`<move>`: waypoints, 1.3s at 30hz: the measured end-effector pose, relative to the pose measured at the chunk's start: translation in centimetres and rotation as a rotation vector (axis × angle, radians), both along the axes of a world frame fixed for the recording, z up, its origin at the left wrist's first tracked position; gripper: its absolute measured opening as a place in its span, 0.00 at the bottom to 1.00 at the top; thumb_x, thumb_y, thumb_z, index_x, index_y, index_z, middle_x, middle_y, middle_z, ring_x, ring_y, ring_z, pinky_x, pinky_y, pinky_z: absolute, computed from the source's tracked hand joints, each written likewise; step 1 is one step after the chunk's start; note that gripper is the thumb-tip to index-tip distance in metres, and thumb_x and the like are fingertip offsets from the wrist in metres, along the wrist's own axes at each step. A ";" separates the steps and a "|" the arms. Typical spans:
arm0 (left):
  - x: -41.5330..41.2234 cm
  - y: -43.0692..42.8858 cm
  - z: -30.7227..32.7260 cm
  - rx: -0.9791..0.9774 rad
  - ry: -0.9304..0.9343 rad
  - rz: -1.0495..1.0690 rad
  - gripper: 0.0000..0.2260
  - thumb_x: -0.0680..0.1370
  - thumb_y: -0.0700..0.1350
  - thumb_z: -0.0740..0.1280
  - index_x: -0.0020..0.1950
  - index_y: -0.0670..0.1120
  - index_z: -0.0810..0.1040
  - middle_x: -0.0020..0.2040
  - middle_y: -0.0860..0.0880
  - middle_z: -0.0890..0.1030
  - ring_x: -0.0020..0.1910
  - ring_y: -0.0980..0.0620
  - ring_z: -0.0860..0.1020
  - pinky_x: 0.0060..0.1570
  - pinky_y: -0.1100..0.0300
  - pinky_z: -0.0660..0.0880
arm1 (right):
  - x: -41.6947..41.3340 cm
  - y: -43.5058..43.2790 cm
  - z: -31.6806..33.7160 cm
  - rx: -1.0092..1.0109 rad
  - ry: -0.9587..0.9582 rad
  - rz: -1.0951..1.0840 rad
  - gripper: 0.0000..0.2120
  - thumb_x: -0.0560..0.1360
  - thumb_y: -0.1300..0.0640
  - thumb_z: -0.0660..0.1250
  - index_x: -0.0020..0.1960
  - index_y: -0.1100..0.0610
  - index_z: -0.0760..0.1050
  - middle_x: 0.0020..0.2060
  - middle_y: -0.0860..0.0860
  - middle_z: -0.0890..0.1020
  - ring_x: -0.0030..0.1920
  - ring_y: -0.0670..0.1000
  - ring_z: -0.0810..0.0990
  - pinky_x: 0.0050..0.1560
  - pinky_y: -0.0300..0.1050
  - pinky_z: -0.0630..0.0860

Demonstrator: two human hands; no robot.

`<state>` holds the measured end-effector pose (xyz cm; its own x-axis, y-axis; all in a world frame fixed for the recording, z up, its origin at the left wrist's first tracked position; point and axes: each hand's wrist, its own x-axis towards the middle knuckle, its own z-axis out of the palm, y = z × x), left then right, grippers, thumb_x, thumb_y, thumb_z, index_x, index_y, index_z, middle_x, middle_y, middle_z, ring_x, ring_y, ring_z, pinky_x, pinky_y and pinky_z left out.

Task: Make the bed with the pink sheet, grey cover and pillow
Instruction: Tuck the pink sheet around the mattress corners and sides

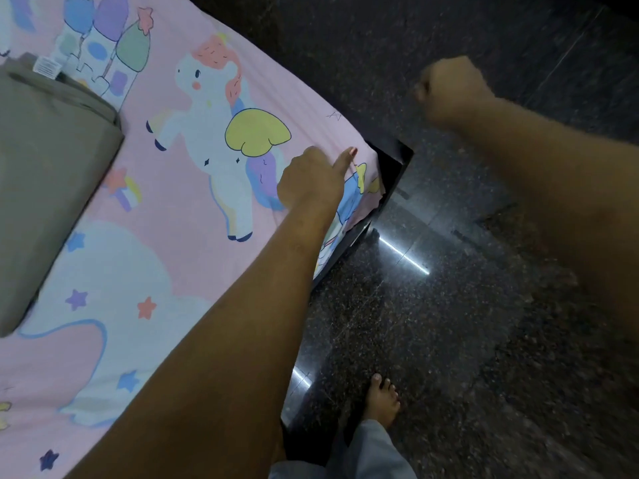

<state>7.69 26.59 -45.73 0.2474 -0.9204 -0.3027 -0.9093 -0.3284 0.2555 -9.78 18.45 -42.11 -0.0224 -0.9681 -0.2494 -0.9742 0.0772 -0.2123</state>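
The pink sheet [166, 188], printed with unicorns and stars, lies spread over the bed. My left hand [311, 181] rests on it at the bed's far right corner, thumb stretched along the cloth and fingers curled down into it; fine creases run out from the hand. My right hand [449, 91] hangs in the air over the floor beyond that corner, curled into a fist with nothing in it, and is blurred. The grey cover [45, 174] lies folded in a thick block on the sheet at the left, a white label at its far end. No pillow shows.
The dark bed frame [397, 160] juts out past the sheet at the corner. Dark polished stone floor [466, 305] fills the right side, with light reflections. My bare foot [382, 399] and a grey trouser leg stand beside the bed's edge.
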 end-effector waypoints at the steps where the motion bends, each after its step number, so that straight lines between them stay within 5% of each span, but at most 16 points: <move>1: -0.4 -0.3 0.1 -0.005 0.007 0.005 0.28 0.78 0.66 0.53 0.57 0.43 0.73 0.54 0.45 0.79 0.53 0.45 0.77 0.40 0.57 0.66 | -0.2 -0.5 0.4 0.016 -0.080 0.027 0.13 0.81 0.57 0.58 0.50 0.66 0.76 0.44 0.64 0.75 0.48 0.60 0.76 0.47 0.50 0.72; 4: -1.5 -1.3 0.3 0.013 0.044 0.016 0.23 0.80 0.60 0.54 0.60 0.42 0.73 0.58 0.43 0.78 0.57 0.43 0.75 0.43 0.55 0.67 | 2.3 1.6 -0.1 0.171 -0.315 0.101 0.11 0.79 0.54 0.64 0.51 0.61 0.78 0.43 0.58 0.79 0.39 0.52 0.78 0.41 0.44 0.77; 7: -1.5 -2.1 -0.1 0.012 0.108 0.061 0.17 0.82 0.53 0.56 0.60 0.41 0.74 0.58 0.41 0.78 0.57 0.42 0.76 0.46 0.54 0.68 | 4.7 3.9 -2.6 0.228 -0.306 0.182 0.14 0.75 0.51 0.69 0.49 0.63 0.78 0.42 0.56 0.79 0.44 0.54 0.78 0.47 0.47 0.76; 14: -0.9 -2.2 -0.3 -0.003 0.440 0.193 0.16 0.81 0.48 0.55 0.35 0.46 0.66 0.30 0.47 0.78 0.30 0.46 0.81 0.43 0.53 0.76 | 5.7 3.4 -3.8 0.228 -0.238 0.141 0.14 0.80 0.51 0.61 0.54 0.62 0.74 0.54 0.61 0.77 0.54 0.61 0.77 0.49 0.47 0.72; 17: -0.9 -2.2 0.2 -0.047 0.497 0.188 0.18 0.82 0.47 0.55 0.32 0.47 0.63 0.33 0.45 0.76 0.26 0.48 0.78 0.39 0.54 0.73 | 5.6 3.1 -3.7 0.182 -0.159 0.227 0.16 0.82 0.51 0.55 0.53 0.62 0.75 0.52 0.61 0.78 0.53 0.60 0.77 0.45 0.45 0.68; 22: -1.1 -3.0 -0.5 -0.081 0.522 0.119 0.18 0.81 0.48 0.56 0.31 0.48 0.63 0.33 0.44 0.76 0.36 0.41 0.79 0.43 0.47 0.75 | 4.2 2.8 -3.6 0.083 -0.172 0.268 0.13 0.82 0.56 0.55 0.41 0.59 0.71 0.46 0.61 0.79 0.47 0.59 0.76 0.42 0.45 0.65; 30: -3.4 -7.9 1.8 0.051 0.496 -0.103 0.14 0.82 0.50 0.54 0.50 0.44 0.75 0.51 0.42 0.80 0.52 0.42 0.77 0.52 0.50 0.74 | 4.3 2.1 -4.2 0.144 -0.051 0.139 0.10 0.77 0.59 0.60 0.53 0.62 0.77 0.51 0.61 0.80 0.50 0.62 0.79 0.46 0.49 0.73; 36: 0.1 -5.8 1.5 -0.192 0.415 0.084 0.12 0.83 0.50 0.55 0.48 0.44 0.73 0.42 0.48 0.79 0.41 0.49 0.76 0.35 0.58 0.68 | 2.4 -0.6 -4.9 0.205 0.024 -0.146 0.14 0.80 0.59 0.59 0.52 0.69 0.77 0.50 0.68 0.79 0.51 0.65 0.79 0.46 0.49 0.73; 39: 3.6 -3.2 0.7 -0.327 0.474 0.307 0.08 0.81 0.47 0.59 0.47 0.44 0.71 0.40 0.48 0.77 0.40 0.48 0.75 0.35 0.57 0.66 | 3.5 -1.7 -3.8 0.091 -0.109 -0.088 0.17 0.81 0.54 0.57 0.49 0.68 0.76 0.43 0.64 0.79 0.44 0.61 0.78 0.41 0.46 0.67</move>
<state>11.31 23.44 -44.99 0.4217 -0.8925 -0.1600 -0.5507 -0.3923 0.7368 -6.26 16.76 -45.88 -0.0741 -0.9371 -0.3412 -0.9345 0.1847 -0.3042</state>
